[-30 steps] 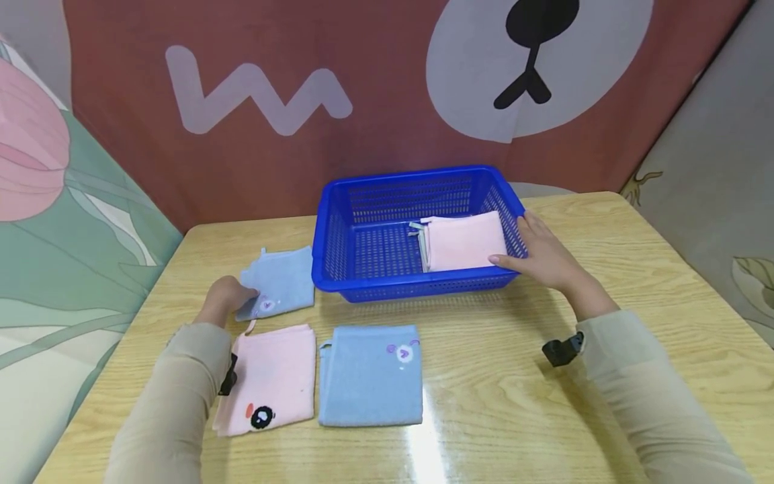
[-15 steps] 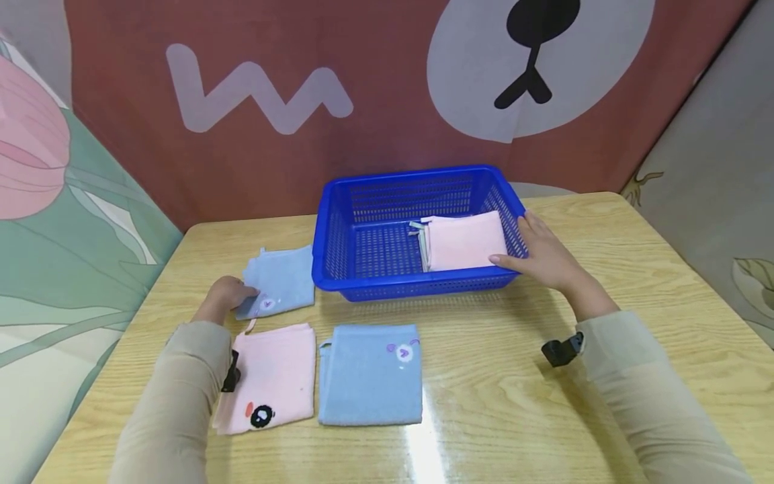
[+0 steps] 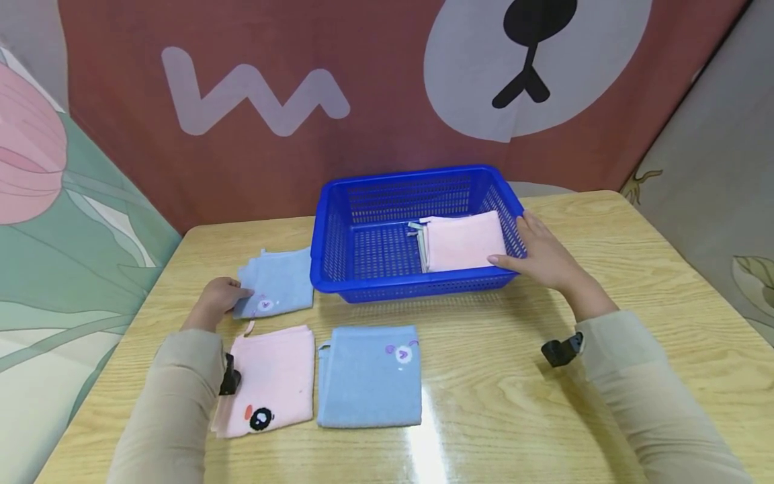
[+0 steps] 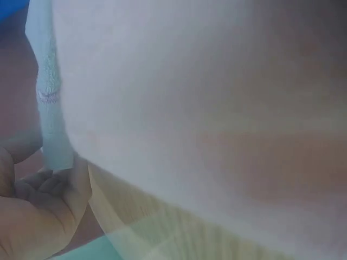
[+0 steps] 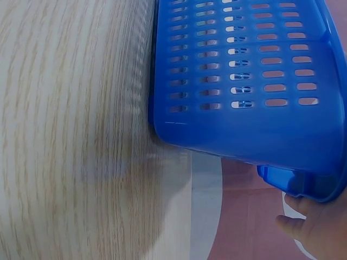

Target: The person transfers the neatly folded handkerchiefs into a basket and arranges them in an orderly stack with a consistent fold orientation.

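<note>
In the head view, my left hand pinches the left edge of a folded blue towel with a small purple-and-white bear face. The left wrist view shows the thumb and fingers on either side of the towel's edge. This towel lies flat, its right side against the blue plastic basket. My right hand holds the basket's front right corner, thumb over the rim. Inside the basket, on its right side, lies a folded pink towel with greenish cloth edges showing beneath.
Nearer the front of the wooden table lie a folded pink towel with a black eye design and a second folded blue towel. A brown printed backdrop stands behind the basket.
My left hand has shifted slightly left, and more of its thumb shows on the blue towel. The right hand and the basket stay in place.
</note>
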Tool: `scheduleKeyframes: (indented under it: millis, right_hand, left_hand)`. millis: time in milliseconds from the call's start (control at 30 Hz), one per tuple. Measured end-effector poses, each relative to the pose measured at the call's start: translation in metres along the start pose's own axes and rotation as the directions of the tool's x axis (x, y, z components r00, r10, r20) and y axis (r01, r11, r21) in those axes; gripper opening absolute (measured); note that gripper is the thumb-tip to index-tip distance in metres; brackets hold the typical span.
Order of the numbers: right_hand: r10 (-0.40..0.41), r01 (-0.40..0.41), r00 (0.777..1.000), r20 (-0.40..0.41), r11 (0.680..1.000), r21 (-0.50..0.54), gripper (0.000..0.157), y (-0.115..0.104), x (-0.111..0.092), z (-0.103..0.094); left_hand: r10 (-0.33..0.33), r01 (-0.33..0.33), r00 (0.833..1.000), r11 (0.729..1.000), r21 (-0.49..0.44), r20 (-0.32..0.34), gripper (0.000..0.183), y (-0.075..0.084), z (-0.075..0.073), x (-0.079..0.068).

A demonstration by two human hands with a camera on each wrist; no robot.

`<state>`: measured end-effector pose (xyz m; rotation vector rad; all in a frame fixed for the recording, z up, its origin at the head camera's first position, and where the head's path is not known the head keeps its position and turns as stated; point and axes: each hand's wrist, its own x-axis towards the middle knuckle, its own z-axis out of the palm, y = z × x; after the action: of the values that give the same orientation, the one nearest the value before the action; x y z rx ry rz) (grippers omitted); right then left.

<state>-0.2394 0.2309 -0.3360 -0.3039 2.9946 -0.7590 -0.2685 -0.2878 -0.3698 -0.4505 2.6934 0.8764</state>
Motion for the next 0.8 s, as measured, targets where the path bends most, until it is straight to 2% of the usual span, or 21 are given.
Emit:
scheduleKeyframes:
  millis: [133,300,800]
  right_hand:
    - [-0.007,0.007,1.0,-0.003,1.0,0.004,0.1,-0.001,0.0,0.0]
    - [-0.009,0.009,1.0,0.002,1.0,0.009,0.099,-0.002,-0.002,-0.001]
    - [-0.019,0.019,1.0,0.007,1.0,0.004,0.098,-0.003,-0.002,-0.002]
  left_hand:
    - [0.011,-0.009,1.0,0.997,-0.073,0.024,0.051,-0.001,-0.004,-0.002]
    - [0.028,-0.021,0.999,0.977,-0.21,0.027,0.049,0.001,-0.007,-0.007]
    - [0.085,-0.087,0.996,0.949,-0.302,-0.02,0.047,0.005,-0.011,-0.017]
